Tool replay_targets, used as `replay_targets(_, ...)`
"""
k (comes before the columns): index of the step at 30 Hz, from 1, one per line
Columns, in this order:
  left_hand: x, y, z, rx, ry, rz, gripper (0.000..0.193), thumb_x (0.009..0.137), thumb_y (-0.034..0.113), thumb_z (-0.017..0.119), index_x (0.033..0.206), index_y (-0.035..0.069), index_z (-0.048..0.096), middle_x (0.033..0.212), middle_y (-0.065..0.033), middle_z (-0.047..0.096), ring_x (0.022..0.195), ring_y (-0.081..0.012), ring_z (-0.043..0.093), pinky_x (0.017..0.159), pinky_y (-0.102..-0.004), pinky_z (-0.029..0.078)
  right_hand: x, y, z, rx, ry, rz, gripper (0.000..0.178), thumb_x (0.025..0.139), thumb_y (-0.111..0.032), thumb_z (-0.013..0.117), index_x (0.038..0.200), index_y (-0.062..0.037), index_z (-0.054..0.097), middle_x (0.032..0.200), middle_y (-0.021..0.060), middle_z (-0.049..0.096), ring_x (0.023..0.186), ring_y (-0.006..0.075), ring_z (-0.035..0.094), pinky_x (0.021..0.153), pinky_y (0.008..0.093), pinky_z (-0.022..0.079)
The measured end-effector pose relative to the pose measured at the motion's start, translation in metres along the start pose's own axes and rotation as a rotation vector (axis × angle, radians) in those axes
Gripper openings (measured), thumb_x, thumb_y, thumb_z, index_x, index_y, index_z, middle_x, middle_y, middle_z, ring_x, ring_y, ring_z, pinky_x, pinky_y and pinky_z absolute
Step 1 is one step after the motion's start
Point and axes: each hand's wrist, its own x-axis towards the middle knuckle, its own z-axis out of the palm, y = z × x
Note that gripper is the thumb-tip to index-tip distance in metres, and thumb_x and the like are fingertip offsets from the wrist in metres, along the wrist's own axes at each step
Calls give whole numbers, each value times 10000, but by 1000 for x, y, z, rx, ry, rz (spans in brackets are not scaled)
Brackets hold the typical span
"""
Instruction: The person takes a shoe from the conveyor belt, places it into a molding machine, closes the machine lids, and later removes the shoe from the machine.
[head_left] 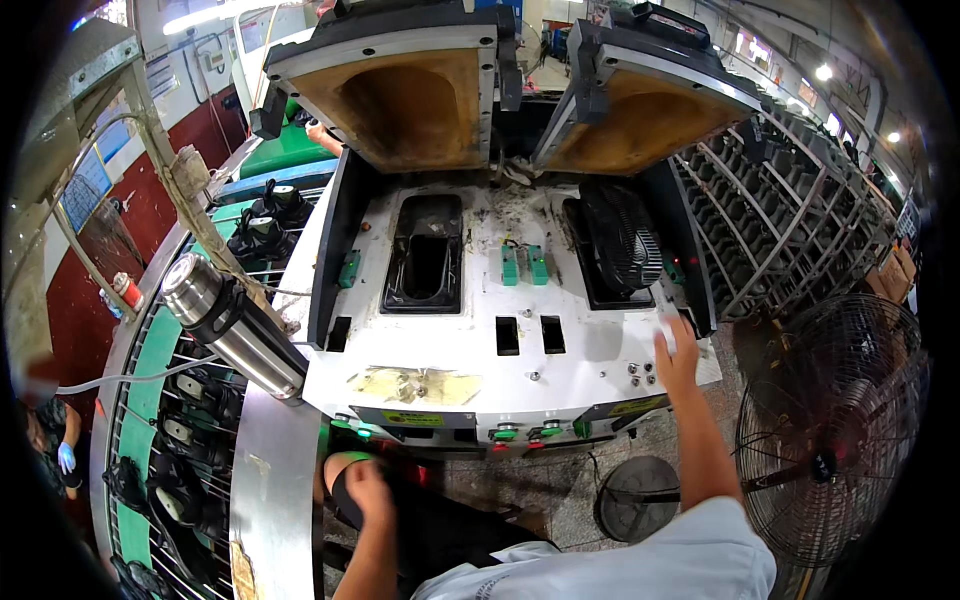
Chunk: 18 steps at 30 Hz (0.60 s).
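Observation:
My right hand (680, 355) is above the front right of a white press machine (475, 335), fingers stretched out, holding nothing. Just beyond it, a black shoe (622, 240) lies tilted in the right-hand well, its ridged sole partly showing. The left-hand well (422, 255) holds no shoe; its black lining surrounds a dark opening. Both lids are raised, with brown hollowed pads under the left lid (395, 105) and right lid (640, 115). Low in front of the machine, by my knee, is my left hand (368, 490); blur hides how its fingers lie.
A steel flask (235, 325) leans on the left by a curved green conveyor (140, 400) carrying several black shoes (190, 435). A large floor fan (830, 430) stands at right, before racks of shoe forms (770, 200). Other people's hands show at far left and behind the left lid.

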Motion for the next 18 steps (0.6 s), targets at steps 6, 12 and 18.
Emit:
replay_targets(6,-82,-20,112,328,-1092,209,151,868,147,580,912,8,620,783,-110,651,685,-200,620,624,-348,493,-137,50,-34,286,203,553,175,772,11,627,934,-6,561,814,55,521,698,159,496,630,274,422)
replay_targets(12,-45,-130,109,1146,-1543,8,299,843,308,626,935,25,659,825,-175,671,711,-300,634,677,-391,499,-32,18,-16,276,39,281,373,699,-29,691,1047,-32,557,928,93,548,814,219,557,703,327,455)
replay_targets(18,-50,-110,94,516,-921,102,221,872,202,582,912,-7,642,722,-65,636,639,-142,581,596,-304,454,116,0,37,-139,-166,172,881,649,-452,781,1394,-156,416,1401,265,375,1291,437,362,1040,471,369)
